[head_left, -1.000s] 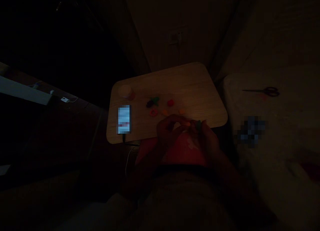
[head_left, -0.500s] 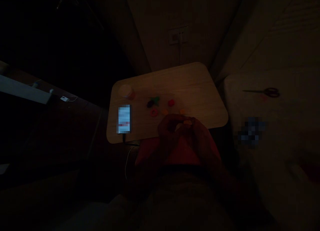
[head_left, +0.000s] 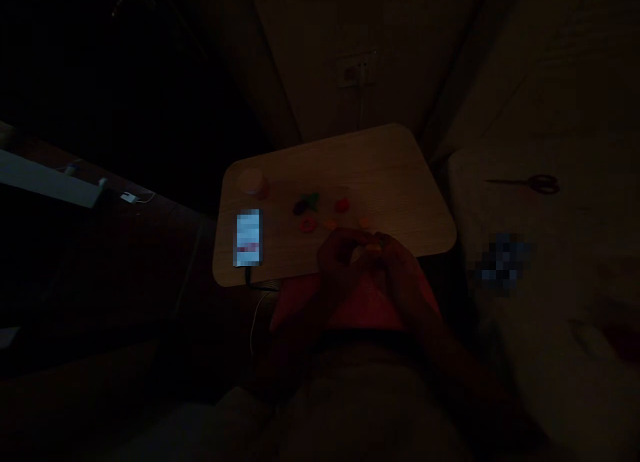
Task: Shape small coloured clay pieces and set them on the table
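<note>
In dim light, my left hand is closed in a pinch on a small orange clay-like piece over the table's near edge. My right hand meets it from the right, its fingers closed on a small green clay-like piece pressed against the orange one. Just beyond the hands lie a red lump, a red ring and two small orange pieces, one to the left and one to the right. A dark purple piece touches a green leafy-looking piece.
The wooden table has rounded corners. On its left stand a lidded tub and a lit phone with a cable. A red surface is below my hands. Scissors lie on the pale surface at right.
My right hand has moved left and in against my left hand, bringing the green piece to the orange one. The pieces on the table have not moved.
</note>
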`<state>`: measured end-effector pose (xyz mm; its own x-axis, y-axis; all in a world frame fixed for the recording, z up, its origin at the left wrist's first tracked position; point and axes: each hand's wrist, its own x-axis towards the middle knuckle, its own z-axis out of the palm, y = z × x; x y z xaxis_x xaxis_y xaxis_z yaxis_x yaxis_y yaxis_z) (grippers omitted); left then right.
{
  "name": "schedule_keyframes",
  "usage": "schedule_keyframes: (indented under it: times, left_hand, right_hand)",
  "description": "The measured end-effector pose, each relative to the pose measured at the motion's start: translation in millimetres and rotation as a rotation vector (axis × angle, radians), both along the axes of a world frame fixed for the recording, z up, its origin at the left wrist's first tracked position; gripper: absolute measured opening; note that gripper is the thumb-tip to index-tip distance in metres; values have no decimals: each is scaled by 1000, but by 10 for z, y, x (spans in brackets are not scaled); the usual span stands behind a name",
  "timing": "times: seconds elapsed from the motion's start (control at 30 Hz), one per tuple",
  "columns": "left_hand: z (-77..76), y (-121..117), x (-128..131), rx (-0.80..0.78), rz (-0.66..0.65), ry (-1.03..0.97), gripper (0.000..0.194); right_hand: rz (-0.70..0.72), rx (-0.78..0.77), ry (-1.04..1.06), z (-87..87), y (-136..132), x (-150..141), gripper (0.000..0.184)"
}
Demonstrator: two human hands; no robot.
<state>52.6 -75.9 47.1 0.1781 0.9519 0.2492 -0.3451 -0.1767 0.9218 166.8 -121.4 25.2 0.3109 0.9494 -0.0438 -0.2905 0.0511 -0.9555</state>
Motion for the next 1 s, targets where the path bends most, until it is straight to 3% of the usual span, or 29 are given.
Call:
schedule_keyframes:
  times: [0.23, 0.47, 0.67, 0.83, 1.0]
  left_hand:
    - [36, 5, -5, -150, 12, -5, 41]
    - [50, 40, -38, -87, -31, -25, 39]
    - [22, 44, -36, -20, -96, -25, 39]
    - [19, 4, 18, 37, -54, -18, 42]
    - [40, 51, -1, -19, -10, 8, 42]
  right_hand:
    - [61, -117, 124, -50, 0, 28, 57]
    - [88, -59, 4, -66, -7, 47, 48]
    - [122, -64, 84, -76, -3, 67, 47]
    - [35, -29, 102, -133, 2, 48, 50]
    - [36, -16, 141, -183, 62, 7, 52]
